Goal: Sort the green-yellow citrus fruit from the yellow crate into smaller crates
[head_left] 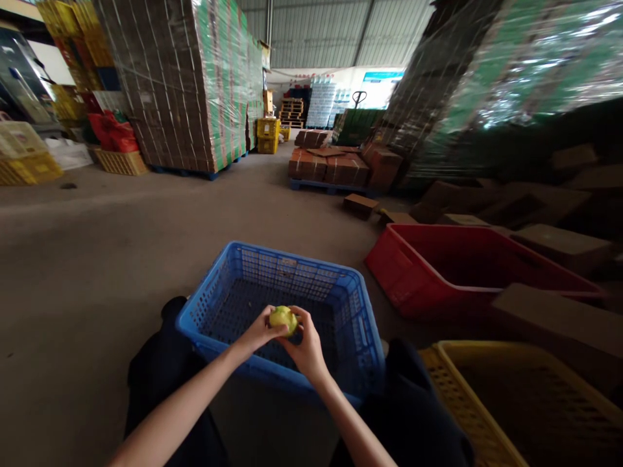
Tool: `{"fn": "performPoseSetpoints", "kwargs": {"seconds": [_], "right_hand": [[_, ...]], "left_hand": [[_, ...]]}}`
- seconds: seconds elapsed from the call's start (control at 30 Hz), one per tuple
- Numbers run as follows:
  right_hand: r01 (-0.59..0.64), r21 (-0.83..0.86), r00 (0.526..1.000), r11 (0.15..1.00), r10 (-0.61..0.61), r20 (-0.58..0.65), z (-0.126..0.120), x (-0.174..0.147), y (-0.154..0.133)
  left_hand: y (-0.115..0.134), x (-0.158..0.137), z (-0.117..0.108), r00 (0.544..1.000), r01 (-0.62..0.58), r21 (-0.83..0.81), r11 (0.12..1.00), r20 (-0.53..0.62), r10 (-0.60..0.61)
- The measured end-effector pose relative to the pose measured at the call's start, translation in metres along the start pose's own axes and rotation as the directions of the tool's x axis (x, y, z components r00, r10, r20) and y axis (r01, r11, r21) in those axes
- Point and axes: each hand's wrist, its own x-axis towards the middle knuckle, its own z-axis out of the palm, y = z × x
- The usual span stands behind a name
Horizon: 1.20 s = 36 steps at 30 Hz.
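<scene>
A yellow-green fruit [282, 319] is gripped from both sides by the fingers of the left hand [259, 332] and the right hand [307, 344], and is held over the blue basket [316, 269], which is set on the floor [146, 220] between the dark-clothed knees [163, 357]. To the right, a red tub [399, 275] and, nearer the body, a yellow crate [467, 394] are seen; farther back, brown boxes [328, 170] are stacked on a blue pallet [335, 189]

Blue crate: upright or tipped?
Upright: the blue crate opens upward, beneath the left hand and right hand holding the yellow-green fruit.
</scene>
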Motion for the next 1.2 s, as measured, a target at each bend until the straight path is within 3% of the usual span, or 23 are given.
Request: {"fn": "performPoseSetpoints", "kwargs": {"seconds": [0.07,0.17,0.3,0.4,0.5,0.6,0.8,0.97,1.07,1.2], "right_hand": [[0.001,0.014,1.000,1.000,-0.001,0.019,0.000,-0.001,0.000],[-0.099,0.185,0.994,0.978,0.087,0.071,-0.004,0.001,-0.001],[-0.327,0.487,0.945,0.810,0.293,0.148,-0.008,0.008,0.002],[-0.500,0.547,0.863,0.671,0.440,0.249,-0.007,0.013,0.007],[-0.689,0.472,0.723,0.550,0.566,0.396,-0.004,0.014,0.007],[-0.781,0.434,0.624,0.449,0.561,0.543,-0.002,0.012,0.000],[-0.806,0.530,0.573,0.263,0.574,0.585,-0.003,0.009,-0.013],[-0.785,0.596,0.542,0.170,0.654,0.528,-0.002,0.010,-0.018],[-0.748,0.636,0.569,0.191,0.677,0.466,-0.001,0.012,-0.019],[-0.696,0.659,0.657,0.284,0.622,0.427,0.000,0.013,-0.015]], "left_hand": [[0.003,-0.002,0.001,0.998,-0.061,0.033,0.998,-0.027,0.062],[0.008,-0.003,0.001,0.990,-0.118,0.067,0.991,-0.069,0.123],[0.010,-0.001,0.000,0.981,-0.162,0.043,0.986,-0.104,0.166],[0.010,-0.002,-0.001,0.980,-0.171,0.057,0.984,-0.092,0.176],[0.011,-0.004,-0.002,0.984,-0.156,0.114,0.981,-0.062,0.164],[0.012,-0.006,-0.001,0.984,-0.176,0.194,0.965,-0.007,0.181],[0.014,-0.013,0.000,0.962,-0.272,0.416,0.868,0.132,0.238],[0.014,-0.014,0.002,0.971,-0.235,0.442,0.866,0.150,0.186],[0.013,-0.011,0.003,0.977,-0.200,0.372,0.906,0.149,0.154],[0.010,-0.006,0.002,0.985,-0.153,0.264,0.952,0.119,0.125]]}}
